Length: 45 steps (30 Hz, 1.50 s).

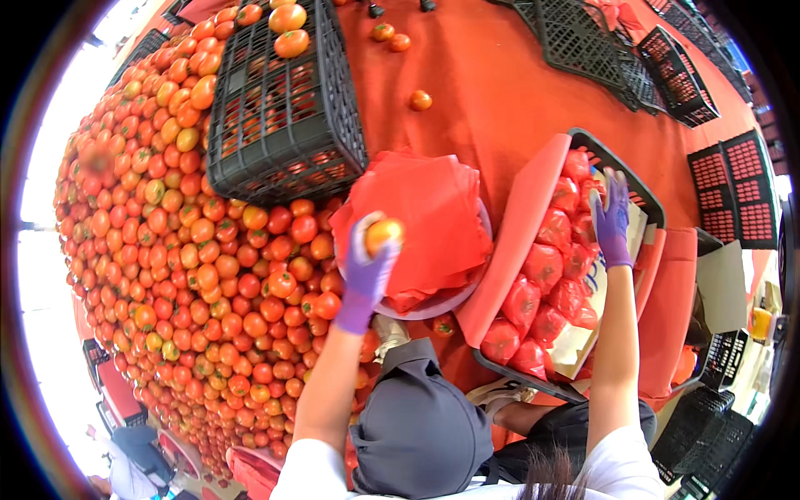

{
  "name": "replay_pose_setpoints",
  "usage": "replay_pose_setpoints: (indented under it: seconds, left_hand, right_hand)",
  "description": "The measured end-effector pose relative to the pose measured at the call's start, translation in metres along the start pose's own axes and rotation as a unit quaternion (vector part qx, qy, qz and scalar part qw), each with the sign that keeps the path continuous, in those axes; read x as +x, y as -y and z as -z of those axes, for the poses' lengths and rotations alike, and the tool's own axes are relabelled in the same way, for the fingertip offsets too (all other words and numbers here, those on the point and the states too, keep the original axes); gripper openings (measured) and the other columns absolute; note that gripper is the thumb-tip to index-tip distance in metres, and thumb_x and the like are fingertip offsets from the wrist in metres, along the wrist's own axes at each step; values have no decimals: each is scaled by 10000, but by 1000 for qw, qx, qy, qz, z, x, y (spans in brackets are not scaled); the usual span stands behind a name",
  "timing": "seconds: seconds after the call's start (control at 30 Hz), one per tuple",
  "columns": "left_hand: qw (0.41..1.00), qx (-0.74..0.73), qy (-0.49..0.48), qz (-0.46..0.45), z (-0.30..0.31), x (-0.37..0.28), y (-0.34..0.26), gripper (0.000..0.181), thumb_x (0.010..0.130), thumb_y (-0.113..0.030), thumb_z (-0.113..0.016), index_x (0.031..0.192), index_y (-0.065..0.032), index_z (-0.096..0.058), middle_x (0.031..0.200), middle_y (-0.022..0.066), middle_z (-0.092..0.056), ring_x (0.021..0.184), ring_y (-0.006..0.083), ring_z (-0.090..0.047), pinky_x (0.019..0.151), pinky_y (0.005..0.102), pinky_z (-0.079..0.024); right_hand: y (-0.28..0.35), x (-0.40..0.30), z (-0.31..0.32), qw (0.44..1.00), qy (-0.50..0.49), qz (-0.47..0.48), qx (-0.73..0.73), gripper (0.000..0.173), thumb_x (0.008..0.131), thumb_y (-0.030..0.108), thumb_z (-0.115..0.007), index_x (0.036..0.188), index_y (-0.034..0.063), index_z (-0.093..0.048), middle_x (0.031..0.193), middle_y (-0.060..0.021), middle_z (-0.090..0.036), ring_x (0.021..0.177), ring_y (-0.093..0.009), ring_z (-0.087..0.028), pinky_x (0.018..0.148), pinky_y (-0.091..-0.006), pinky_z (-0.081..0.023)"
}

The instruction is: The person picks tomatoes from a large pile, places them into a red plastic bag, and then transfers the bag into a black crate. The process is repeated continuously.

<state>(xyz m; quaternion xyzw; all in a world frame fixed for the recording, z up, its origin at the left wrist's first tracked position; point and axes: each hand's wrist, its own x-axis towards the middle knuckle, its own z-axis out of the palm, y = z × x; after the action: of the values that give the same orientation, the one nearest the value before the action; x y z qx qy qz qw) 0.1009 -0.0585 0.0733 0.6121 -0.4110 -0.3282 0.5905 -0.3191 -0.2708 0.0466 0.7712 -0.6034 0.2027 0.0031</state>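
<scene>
My left hand (362,278), in a purple and white glove, grips an orange-yellow tomato (385,234). It is above the left edge of a stack of red wrapping sheets (419,219), which rests on a round pale basin (431,309). In a matching glove, my right hand (612,219) reaches into a lined black crate (653,203). Its fingers are spread over the far end of the rows of red-wrapped tomatoes (544,265); whether they press on one cannot be told. A red liner flap (522,231) stands up along the crate's near left side.
A large heap of loose tomatoes (206,275) fills the left. A black plastic crate (269,144) lies on it, with tomatoes on top. Loose tomatoes (420,100) dot the red ground cover (494,69). More black crates (678,75) stand right. A grey cap (422,425) blocks the bottom centre.
</scene>
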Motion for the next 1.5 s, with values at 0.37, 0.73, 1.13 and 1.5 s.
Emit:
replay_pose_setpoints:
  seconds: [0.37, 0.73, 1.13, 1.5]
  left_hand:
    - [883, 447, 113, -89, -62, 14, 99, 538, 811, -333, -698, 1305, -196, -536, 1413, 217, -363, 1247, 412, -411, 1027, 480, -363]
    - [800, -484, 188, 299, 23, -48, 25, 513, 1034, -408, -403, 1361, -17, -458, 1281, 63, -557, 1148, 152, -533, 1024, 324, -425]
    - [967, 225, 87, -87, 49, -95, -59, 932, 723, -299, -797, 1457, -33, -289, 1421, 205, -411, 1305, 363, -431, 1065, 423, -367]
    - [965, 231, 116, 38, 52, -109, -29, 513, 786, -246, -741, 1184, -75, -467, 873, 125, -674, 835, 269, -684, 670, 358, -534]
  right_hand:
    - [55, -18, 48, 999, 9, 41, 19, 569, 916, 274, -605, 1421, 83, -427, 1498, -216, -328, 1389, -399, -294, 1130, -468, -251]
    - [305, -96, 42, 836, 302, 9, 457, 576, 813, 207, -757, 1290, -31, -538, 1234, -144, -599, 1169, -183, -558, 984, -315, -440]
    - [361, -118, 77, 897, 272, 58, 343, 938, 663, 95, -788, 1486, 126, -337, 794, -109, -590, 713, -256, -589, 664, -357, -501]
    - [325, -139, 92, 769, 380, -82, 508, 696, 669, 177, -779, 1285, 40, -484, 1112, -67, -570, 1024, -173, -568, 907, -318, -464]
